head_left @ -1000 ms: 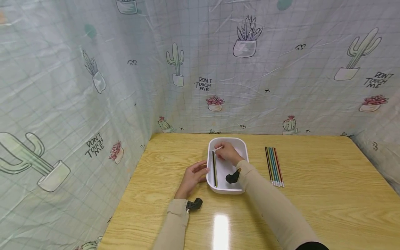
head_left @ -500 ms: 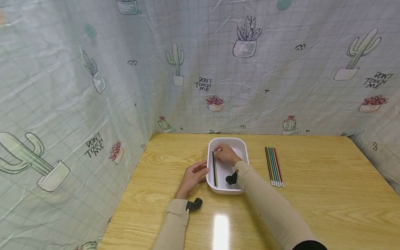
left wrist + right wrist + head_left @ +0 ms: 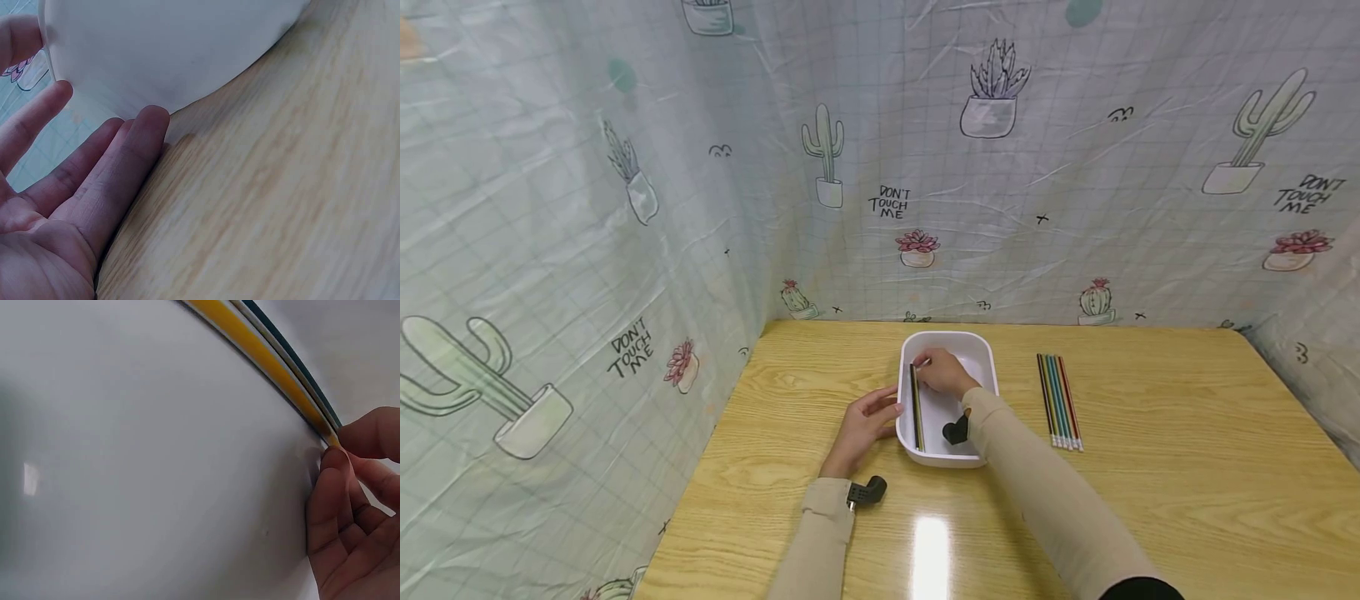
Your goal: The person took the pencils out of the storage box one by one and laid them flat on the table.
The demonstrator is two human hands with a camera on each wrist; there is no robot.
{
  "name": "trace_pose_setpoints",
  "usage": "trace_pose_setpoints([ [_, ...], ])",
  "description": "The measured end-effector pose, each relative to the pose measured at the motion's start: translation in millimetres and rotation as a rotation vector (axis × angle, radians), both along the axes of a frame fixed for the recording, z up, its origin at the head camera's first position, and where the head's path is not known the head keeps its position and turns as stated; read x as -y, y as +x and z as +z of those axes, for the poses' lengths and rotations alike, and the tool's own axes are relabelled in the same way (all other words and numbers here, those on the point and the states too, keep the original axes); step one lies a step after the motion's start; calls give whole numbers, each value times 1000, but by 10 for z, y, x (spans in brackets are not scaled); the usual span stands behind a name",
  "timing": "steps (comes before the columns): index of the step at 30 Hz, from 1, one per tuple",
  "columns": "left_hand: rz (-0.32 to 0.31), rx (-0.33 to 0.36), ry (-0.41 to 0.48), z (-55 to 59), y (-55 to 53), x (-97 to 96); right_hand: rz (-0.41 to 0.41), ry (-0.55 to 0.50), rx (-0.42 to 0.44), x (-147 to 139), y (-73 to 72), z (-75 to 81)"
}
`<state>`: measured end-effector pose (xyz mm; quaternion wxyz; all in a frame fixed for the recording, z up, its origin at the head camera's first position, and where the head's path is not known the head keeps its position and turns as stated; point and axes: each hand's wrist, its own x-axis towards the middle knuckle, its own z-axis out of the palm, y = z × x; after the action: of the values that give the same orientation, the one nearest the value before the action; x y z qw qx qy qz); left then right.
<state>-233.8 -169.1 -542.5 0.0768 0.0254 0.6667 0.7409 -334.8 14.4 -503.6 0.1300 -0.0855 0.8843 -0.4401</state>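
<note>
We see bright, even light from above, with a white glare patch on the glossy worktop [image 3: 931, 546] near us. The head view bends at its edges, curving the cactus-print curtain [image 3: 587, 208]. Shadows are soft. Both wrist views are close and softly blurred.

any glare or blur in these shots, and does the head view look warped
Head view: a white glare patch on the table, and wide-angle bending at the edges. Left wrist view: the left hand and white tray are soft. Right wrist view: pencils slightly blurred.
</note>
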Motion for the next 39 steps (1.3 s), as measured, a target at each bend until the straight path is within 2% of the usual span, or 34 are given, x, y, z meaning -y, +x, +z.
trace_pose_setpoints([
  [8,6,-1,-5,0,2,-1,-3,-26,24,-8,5,12],
  [16,8,2,-18,13,5,-10,-14,-99,85,-50,0,49],
  [30,26,11,-25,34,7,-26,-32,-243,142,-103,-40,47],
  [35,22,19,-20,37,4,-27,-23,-282,182,-124,-23,63],
  [39,19,21,-9,28,-1,-24,-22,-299,182,-140,1,92],
])
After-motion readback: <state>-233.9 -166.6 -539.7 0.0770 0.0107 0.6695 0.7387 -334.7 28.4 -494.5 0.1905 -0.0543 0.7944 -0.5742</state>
